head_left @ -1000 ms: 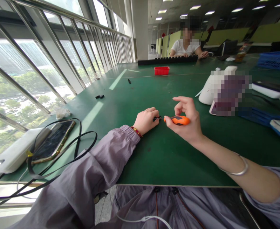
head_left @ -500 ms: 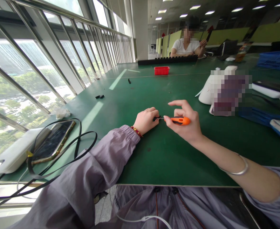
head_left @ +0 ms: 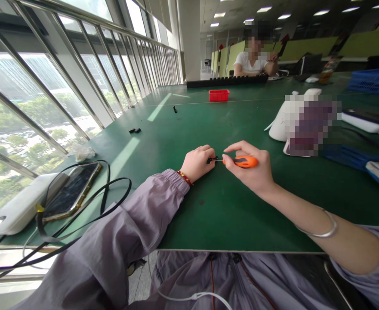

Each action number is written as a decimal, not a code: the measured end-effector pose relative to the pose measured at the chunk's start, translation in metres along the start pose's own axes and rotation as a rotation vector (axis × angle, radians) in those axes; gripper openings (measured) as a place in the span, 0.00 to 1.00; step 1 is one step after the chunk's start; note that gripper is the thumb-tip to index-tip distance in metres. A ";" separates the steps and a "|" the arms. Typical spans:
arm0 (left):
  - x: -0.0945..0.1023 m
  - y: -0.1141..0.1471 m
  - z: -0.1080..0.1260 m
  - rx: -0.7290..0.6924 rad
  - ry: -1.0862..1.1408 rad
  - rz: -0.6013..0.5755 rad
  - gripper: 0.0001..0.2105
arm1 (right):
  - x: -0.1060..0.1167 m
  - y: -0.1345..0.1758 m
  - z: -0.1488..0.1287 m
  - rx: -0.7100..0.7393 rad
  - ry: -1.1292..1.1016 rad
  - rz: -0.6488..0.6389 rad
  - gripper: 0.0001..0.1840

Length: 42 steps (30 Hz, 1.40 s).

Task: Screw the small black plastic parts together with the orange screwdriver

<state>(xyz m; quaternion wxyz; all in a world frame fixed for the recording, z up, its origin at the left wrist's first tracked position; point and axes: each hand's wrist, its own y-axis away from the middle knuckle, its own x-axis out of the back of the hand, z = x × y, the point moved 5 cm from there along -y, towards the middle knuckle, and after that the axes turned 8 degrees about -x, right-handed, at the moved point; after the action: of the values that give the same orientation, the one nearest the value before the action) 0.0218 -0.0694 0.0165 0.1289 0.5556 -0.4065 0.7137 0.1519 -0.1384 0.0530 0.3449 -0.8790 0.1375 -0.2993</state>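
My left hand (head_left: 198, 163) rests on the green table (head_left: 241, 215), its fingers closed on a small black part (head_left: 212, 159) that is mostly covered by them. In my right hand (head_left: 254, 165) lies an orange and black screwdriver (head_left: 247, 161), held between thumb and fingers. The screwdriver's thin metal shaft points left, and its tip meets the black part at my left fingertips. How the tip sits in the part is too small to tell.
Small black pieces (head_left: 134, 130) and another black piece (head_left: 175, 110) lie further back. Beyond stands a red bin (head_left: 219, 95). A phone (head_left: 73, 189) and looped black cables (head_left: 124, 189) occupy the left; a white stand (head_left: 279, 122) is at right. A person (head_left: 252, 62) sits across the table.
My right index finger, raised and stretched out before, has come down toward the thumb along the screwdriver. My left hand and the black part stay in place.
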 end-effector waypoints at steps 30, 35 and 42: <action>0.001 0.000 0.000 -0.025 -0.008 0.021 0.05 | -0.036 -0.015 0.072 -0.074 0.121 -0.392 0.09; 0.002 0.000 0.006 -0.073 -0.042 0.016 0.05 | -0.035 -0.015 0.068 -0.051 0.124 -0.413 0.08; 0.004 0.001 0.010 -0.089 -0.034 0.026 0.05 | -0.035 -0.014 0.065 -0.027 0.126 -0.411 0.06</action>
<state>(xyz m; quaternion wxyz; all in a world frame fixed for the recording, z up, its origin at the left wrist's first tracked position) 0.0267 -0.0787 0.0204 0.1370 0.5562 -0.4472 0.6870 0.1658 -0.0783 0.0096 0.2555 -0.8725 -0.0196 -0.4159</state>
